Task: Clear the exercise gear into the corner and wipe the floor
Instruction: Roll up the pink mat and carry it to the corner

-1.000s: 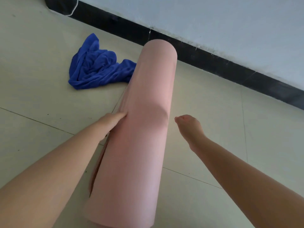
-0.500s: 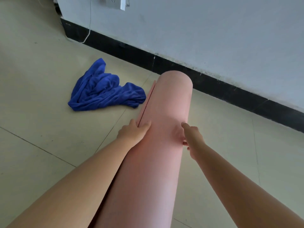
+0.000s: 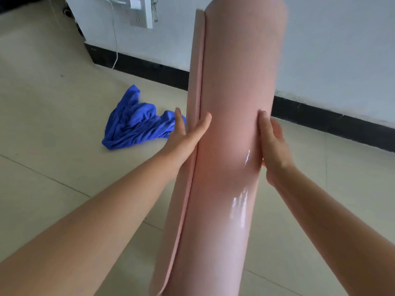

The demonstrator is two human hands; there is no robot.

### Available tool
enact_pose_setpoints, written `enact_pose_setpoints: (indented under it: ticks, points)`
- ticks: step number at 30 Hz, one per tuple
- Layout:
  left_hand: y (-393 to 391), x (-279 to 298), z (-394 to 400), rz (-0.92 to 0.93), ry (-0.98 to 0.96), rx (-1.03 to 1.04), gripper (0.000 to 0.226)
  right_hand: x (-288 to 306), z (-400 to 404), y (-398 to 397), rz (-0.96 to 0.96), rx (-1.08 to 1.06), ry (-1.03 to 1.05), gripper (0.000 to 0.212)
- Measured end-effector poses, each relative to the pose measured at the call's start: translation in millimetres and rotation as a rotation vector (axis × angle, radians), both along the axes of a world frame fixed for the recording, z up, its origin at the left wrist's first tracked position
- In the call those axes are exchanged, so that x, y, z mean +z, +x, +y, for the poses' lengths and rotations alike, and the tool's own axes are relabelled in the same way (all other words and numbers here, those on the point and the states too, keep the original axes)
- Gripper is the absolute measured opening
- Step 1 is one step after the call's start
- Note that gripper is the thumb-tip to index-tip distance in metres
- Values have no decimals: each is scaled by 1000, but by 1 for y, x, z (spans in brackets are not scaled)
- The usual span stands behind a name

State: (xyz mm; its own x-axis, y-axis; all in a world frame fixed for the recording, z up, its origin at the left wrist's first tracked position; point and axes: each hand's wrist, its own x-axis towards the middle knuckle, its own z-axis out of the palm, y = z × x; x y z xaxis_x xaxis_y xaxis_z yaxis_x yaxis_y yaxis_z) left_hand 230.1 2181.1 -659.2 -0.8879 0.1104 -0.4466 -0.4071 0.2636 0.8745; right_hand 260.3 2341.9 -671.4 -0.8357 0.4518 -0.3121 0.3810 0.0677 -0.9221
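A rolled pink exercise mat (image 3: pixel 230 103) fills the middle of the view, tilted up with its far end high against the wall. My left hand (image 3: pixel 188 133) presses flat on its left side, by the loose edge of the roll, fingers straight. On the opposite side, my right hand (image 3: pixel 272 144) presses with straight fingers. The mat is held between the two palms. A crumpled blue cloth (image 3: pixel 136 122) lies on the tiled floor to the left of the mat.
A white wall with a black skirting board (image 3: pixel 333 120) runs across the back. A wall corner with a socket plate (image 3: pixel 141 13) and hanging cables stands at the upper left. Beige floor tiles (image 3: pixel 53 116) spread to the left.
The mat has been lifted from lying low on the floor to a steep tilt. Both hands moved onto its sides, and the view has risen toward the wall.
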Motion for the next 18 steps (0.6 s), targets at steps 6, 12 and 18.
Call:
enact_pose_setpoints:
  ticks: [6,12,18]
  points:
    - [46,102,-4,-31,47,163,64,100,26,72,-8,214,-29,33]
    - [86,195,-13,-349,300,181,55,183,40,124,-78,-94,-114,34]
    - [118,261,-19,-454,-26,-204,67,250,49,200,-262,-103,-240,48]
